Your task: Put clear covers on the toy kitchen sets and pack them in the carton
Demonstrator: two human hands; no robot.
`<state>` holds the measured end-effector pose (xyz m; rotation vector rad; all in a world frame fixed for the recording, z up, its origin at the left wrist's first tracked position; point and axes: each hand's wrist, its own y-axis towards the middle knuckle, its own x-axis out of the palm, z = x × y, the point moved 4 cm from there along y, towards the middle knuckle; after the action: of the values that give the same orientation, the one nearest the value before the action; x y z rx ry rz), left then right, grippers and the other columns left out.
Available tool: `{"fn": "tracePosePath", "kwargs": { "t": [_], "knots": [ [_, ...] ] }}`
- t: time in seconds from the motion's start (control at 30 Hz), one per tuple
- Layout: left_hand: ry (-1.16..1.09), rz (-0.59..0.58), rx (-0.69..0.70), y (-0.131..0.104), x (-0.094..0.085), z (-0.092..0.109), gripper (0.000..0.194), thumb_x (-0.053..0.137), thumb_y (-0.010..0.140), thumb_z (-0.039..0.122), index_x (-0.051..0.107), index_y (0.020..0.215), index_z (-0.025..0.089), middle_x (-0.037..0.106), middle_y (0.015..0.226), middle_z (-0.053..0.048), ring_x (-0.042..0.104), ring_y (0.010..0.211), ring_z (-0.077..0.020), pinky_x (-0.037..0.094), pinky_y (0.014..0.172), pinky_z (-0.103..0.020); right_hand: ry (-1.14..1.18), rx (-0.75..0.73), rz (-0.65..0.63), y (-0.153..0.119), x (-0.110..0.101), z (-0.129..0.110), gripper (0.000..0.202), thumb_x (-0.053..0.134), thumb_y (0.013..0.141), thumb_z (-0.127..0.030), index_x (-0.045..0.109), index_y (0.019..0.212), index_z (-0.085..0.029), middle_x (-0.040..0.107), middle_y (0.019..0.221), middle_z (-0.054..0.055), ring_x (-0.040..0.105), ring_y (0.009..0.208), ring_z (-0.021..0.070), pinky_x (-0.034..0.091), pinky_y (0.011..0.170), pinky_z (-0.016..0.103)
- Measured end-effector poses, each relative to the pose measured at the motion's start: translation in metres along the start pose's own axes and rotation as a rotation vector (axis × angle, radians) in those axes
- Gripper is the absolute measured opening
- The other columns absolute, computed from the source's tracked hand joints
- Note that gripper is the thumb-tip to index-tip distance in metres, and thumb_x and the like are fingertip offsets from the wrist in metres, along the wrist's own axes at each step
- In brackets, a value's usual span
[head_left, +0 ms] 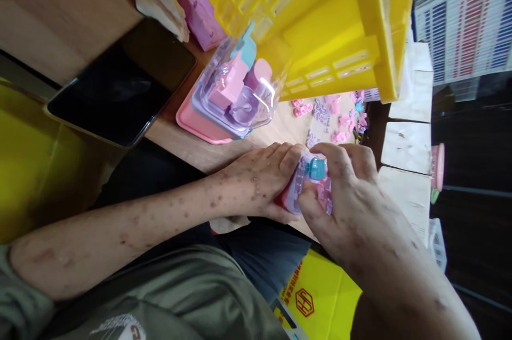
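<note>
While the left hand (264,183) wraps a small pink and lilac plastic toy (293,197), its fingers bent over the far-left side and its thumb low on the near side, the right hand (348,191) grips the top between a thumb and a curled index finger, on either side of a clear turquoise plastic part (317,168). Whether the right fingertips also pinch a smaller piece cannot be told. The toy is held at the near edge of a pale wooden table (180,145), right of center. To the far left of it sits a larger pink and lilac plastic set under a clear dome (240,95), with pink, lilac and turquoise shapes visible inside. Left of that lies a flat, glossy black slab (124,81), with a crumpled cream cloth (160,4) beyond it, beside a pinkish-purple plastic block (200,9). A bright yellow slotted plastic basket (340,25) looms over the far side, and beyond the hands, small pink, lilac and turquoise plastic pieces (340,121) are scattered. White boxes (406,145) line up along the right, while a yellow sheet with red printing (328,297) shows below the table's near edge.
</note>
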<state>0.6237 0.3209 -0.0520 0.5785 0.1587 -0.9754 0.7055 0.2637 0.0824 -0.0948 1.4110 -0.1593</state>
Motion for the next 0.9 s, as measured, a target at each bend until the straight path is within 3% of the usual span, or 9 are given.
{"fn": "tracePosePath", "kwargs": {
  "t": [0.2,0.37,0.47,0.53,0.67,0.9],
  "knots": [
    [0.000,-0.010,-0.002,0.001,-0.001,0.001,0.095,0.096,0.084,0.049,0.035,0.149,0.018,0.059,0.149,-0.021,0.061,0.142,-0.0425,0.053,0.120,-0.058,0.013,0.068,-0.022,-0.001,0.004,0.006,0.048,0.057,0.098,-0.032,0.052,0.144,-0.021,0.059,0.135,0.021,0.069,0.115,0.0392,0.067,0.086,0.054],
    [-0.006,-0.001,0.012,0.000,-0.002,-0.001,0.095,0.096,0.085,0.050,0.035,0.148,0.016,0.058,0.149,-0.022,0.061,0.142,-0.0420,0.053,0.119,-0.057,0.037,0.033,-0.003,-0.001,-0.001,0.006,0.039,0.057,0.097,-0.029,0.053,0.135,-0.025,0.062,0.130,0.018,0.064,0.122,0.0394,0.065,0.088,0.055],
    [-0.014,0.014,0.016,0.000,0.000,-0.002,0.101,0.100,0.081,0.054,0.036,0.150,0.017,0.059,0.150,-0.022,0.061,0.143,-0.0422,0.052,0.119,-0.057,0.023,-0.009,-0.012,0.003,0.002,0.006,0.023,0.051,0.096,-0.024,0.055,0.119,-0.025,0.064,0.128,0.018,0.063,0.116,0.0383,0.061,0.093,0.059],
    [-0.008,0.017,0.008,0.000,0.001,-0.003,0.108,0.101,0.079,0.057,0.034,0.153,0.016,0.057,0.153,-0.024,0.059,0.145,-0.0435,0.051,0.121,-0.058,0.030,0.056,0.031,0.005,0.007,0.008,0.015,0.051,0.100,-0.027,0.055,0.114,-0.025,0.065,0.125,0.018,0.063,0.116,0.0384,0.060,0.095,0.060],
    [0.008,0.015,0.002,-0.001,0.002,-0.003,0.110,0.100,0.081,0.057,0.032,0.156,0.015,0.053,0.159,-0.026,0.056,0.150,-0.0441,0.048,0.125,-0.058,0.102,0.244,0.126,0.005,0.017,0.015,0.030,0.060,0.103,-0.044,0.054,0.125,-0.024,0.065,0.120,0.016,0.064,0.114,0.0362,0.061,0.095,0.056],
    [0.016,0.013,0.026,-0.002,0.000,-0.004,0.107,0.099,0.082,0.057,0.032,0.156,0.017,0.057,0.153,-0.023,0.060,0.145,-0.0425,0.052,0.120,-0.057,0.180,0.172,0.069,0.005,0.021,0.024,0.024,0.057,0.104,-0.043,0.053,0.120,-0.026,0.066,0.120,0.014,0.066,0.114,0.0348,0.060,0.094,0.051]
  ]
}}
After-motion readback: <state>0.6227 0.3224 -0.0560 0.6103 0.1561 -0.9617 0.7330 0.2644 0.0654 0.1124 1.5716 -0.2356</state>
